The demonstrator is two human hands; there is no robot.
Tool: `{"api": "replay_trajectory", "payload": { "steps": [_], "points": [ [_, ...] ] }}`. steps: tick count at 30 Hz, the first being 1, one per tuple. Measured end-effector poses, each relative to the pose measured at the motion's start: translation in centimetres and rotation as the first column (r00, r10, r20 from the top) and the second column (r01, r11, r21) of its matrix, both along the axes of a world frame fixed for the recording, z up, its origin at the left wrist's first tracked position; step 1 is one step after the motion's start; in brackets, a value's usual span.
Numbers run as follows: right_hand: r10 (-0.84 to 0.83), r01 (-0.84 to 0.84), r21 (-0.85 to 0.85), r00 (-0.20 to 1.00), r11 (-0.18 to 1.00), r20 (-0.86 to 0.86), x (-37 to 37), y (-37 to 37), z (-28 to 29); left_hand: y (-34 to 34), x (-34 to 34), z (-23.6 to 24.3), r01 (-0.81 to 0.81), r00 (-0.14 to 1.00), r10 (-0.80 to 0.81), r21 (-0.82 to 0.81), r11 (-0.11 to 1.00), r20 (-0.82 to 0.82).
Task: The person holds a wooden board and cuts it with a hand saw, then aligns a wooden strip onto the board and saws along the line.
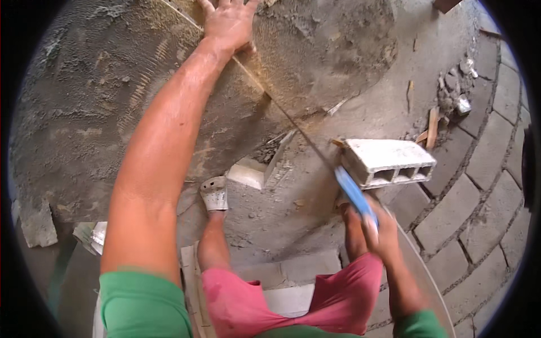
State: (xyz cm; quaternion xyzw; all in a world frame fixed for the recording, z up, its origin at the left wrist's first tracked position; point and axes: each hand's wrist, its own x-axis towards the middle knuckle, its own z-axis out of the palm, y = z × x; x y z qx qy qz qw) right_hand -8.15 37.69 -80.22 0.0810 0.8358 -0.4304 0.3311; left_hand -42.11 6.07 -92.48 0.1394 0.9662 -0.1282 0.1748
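Observation:
My right hand [383, 228] is wrapped round the blue handle [352, 190] of a tool with a long, thin, dark blade [304, 135]. Seen nearly edge-on, the blade slants up and left; whether it is a saw cannot be told. Further along the same line runs a narrow pale strip [248, 73], passing under my left hand [228, 22]. That hand lies palm down with fingers apart, partly cut off by the top edge. Yellowish dust colours the rough grey surface [101, 129] around it. The meeting of blade and strip is blurred.
A white hollow block [389, 155] stands right of the blade. A broken pale block piece [248, 173] lies near my left shoe [214, 193]. Rubble [453, 84] and a wood scrap [433, 128] lie by the paving stones [451, 208] on the right.

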Motion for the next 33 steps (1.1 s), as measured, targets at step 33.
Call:
{"api": "replay_trajectory", "payload": {
  "steps": [33],
  "points": [
    [-0.028,0.024,0.078,0.998,0.997,0.051,1.2,2.1,5.3,0.8,-0.6,-0.9,-0.026,0.999,0.026,0.001,1.0,0.019]
  ]
}}
